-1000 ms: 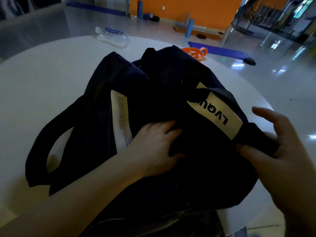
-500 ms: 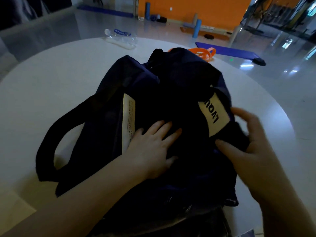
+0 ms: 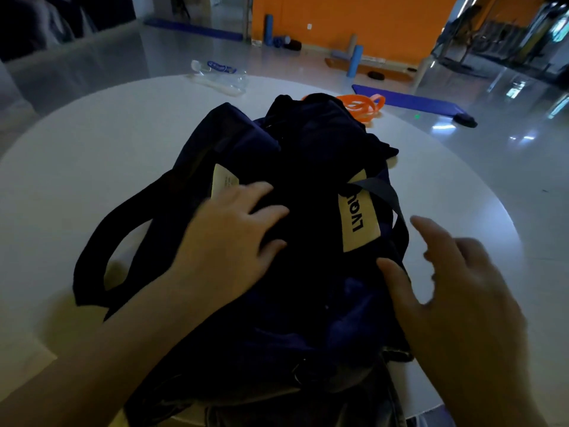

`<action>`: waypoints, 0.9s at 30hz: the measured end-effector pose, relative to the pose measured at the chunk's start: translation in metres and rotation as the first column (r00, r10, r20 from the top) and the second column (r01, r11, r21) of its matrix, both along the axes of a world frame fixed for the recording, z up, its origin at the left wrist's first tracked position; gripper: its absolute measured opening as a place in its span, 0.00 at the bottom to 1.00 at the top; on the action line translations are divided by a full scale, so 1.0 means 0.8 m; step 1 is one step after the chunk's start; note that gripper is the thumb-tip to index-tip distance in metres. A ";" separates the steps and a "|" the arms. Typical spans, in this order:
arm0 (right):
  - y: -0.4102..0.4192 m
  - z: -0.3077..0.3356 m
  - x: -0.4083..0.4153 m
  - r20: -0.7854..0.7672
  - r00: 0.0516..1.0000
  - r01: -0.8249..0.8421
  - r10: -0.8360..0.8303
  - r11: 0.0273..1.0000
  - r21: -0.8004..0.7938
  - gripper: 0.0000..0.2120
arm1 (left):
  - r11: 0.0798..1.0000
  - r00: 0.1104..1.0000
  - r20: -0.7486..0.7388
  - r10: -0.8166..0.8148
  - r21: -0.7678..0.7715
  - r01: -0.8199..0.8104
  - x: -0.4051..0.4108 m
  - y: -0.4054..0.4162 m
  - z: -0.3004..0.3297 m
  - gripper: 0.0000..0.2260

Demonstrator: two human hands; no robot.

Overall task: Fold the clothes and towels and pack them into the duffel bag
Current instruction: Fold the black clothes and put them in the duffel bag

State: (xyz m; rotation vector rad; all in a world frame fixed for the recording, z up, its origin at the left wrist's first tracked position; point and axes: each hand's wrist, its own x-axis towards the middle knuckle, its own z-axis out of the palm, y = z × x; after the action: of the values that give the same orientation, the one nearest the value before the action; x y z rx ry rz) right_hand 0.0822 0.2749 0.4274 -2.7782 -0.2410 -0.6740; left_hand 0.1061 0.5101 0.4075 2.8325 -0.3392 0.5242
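A dark navy duffel bag (image 3: 308, 167) lies crumpled in the middle of a round white table (image 3: 92, 155). It bears a cream label with black letters (image 3: 358, 223) and a second cream tag (image 3: 223, 181). One carrying strap loops out to the left (image 3: 101, 251). My left hand (image 3: 228, 238) rests flat on the bag's top, fingers spread, partly covering the second tag. My right hand (image 3: 455, 291) hovers at the bag's right side with fingers spread and blurred; its thumb lies against the fabric. The bag's contents are hidden.
An orange resistance band (image 3: 360, 107) lies on the table behind the bag. A clear plastic water bottle (image 3: 218, 75) lies at the table's far edge. Beyond the table, the glossy floor holds a blue mat (image 3: 412, 101) and foam rollers by an orange wall.
My right hand has let go of the bag's right edge and pulled back, fingers spread. My left hand slid up the bag over the cream tag. The labelled flap has swung more upright.
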 end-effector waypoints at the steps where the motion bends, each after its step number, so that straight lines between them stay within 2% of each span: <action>1: 0.003 0.005 -0.001 0.064 0.994 -0.084 0.084 0.996 0.000 0.21 | 0.996 0.992 0.096 0.086 -0.008 -0.085 -0.010 0.011 -0.002 0.22; 2: 0.009 0.009 -0.001 0.085 0.979 -0.187 0.187 0.982 -0.009 0.18 | 0.982 0.975 0.113 0.189 -0.035 -0.186 -0.020 0.020 -0.003 0.24; 4: 0.031 0.009 0.009 0.006 0.921 -0.390 0.390 0.920 -0.051 0.19 | 0.931 0.945 -0.039 0.324 -0.161 -0.326 -0.035 0.028 -0.006 0.30; 6: 0.058 0.002 0.032 -0.188 0.847 -0.527 0.498 0.832 -0.173 0.23 | 0.887 0.937 -0.210 0.280 -0.317 -0.336 -0.042 0.029 -0.012 0.35; 8: 0.085 -0.007 0.059 -0.404 0.778 -0.601 0.480 0.756 -0.260 0.26 | 0.886 0.955 -0.198 0.219 -0.371 -0.280 -0.041 0.035 -0.009 0.36; 10: 0.096 -0.016 0.082 -0.541 0.733 -0.623 0.413 0.726 -0.290 0.26 | 0.882 0.963 -0.171 0.208 -0.393 -0.260 -0.042 0.054 0.007 0.36; 12: 0.093 -0.022 0.088 -0.573 0.708 -0.649 0.413 0.701 -0.297 0.26 | 0.880 0.955 -0.205 0.213 -0.385 -0.279 -0.048 0.082 0.028 0.37; 15: 0.088 -0.025 0.087 -0.638 0.650 -0.693 0.414 0.667 -0.274 0.25 | 0.841 0.940 -0.300 0.163 -0.455 -0.291 -0.053 0.117 0.046 0.38; 19: 0.091 -0.026 0.093 -0.647 0.652 -0.716 0.396 0.603 -0.352 0.24 | 0.799 0.907 -0.418 0.055 -0.526 -0.292 -0.062 0.118 0.051 0.39; 22: 0.094 -0.025 0.088 -0.541 0.693 -0.705 0.477 0.607 -0.367 0.20 | 0.777 0.865 -0.501 0.013 -0.539 -0.324 -0.070 0.108 0.045 0.43; 25: 0.121 -0.020 0.064 -0.358 0.725 -0.686 0.588 0.660 -0.305 0.24 | 0.812 0.841 -0.540 0.037 -0.474 -0.340 -0.076 0.112 0.043 0.45; 27: 0.153 -0.015 0.051 -0.388 0.677 -0.732 0.625 0.624 -0.272 0.26 | 0.859 0.837 -0.542 0.077 -0.389 -0.332 -0.077 0.128 0.050 0.44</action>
State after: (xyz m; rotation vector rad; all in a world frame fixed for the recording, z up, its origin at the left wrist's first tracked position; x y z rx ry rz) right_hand 0.1227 0.3974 0.4157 -2.7347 -1.4576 -0.0460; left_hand 0.0449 0.6127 0.4478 2.4022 0.1914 -0.1241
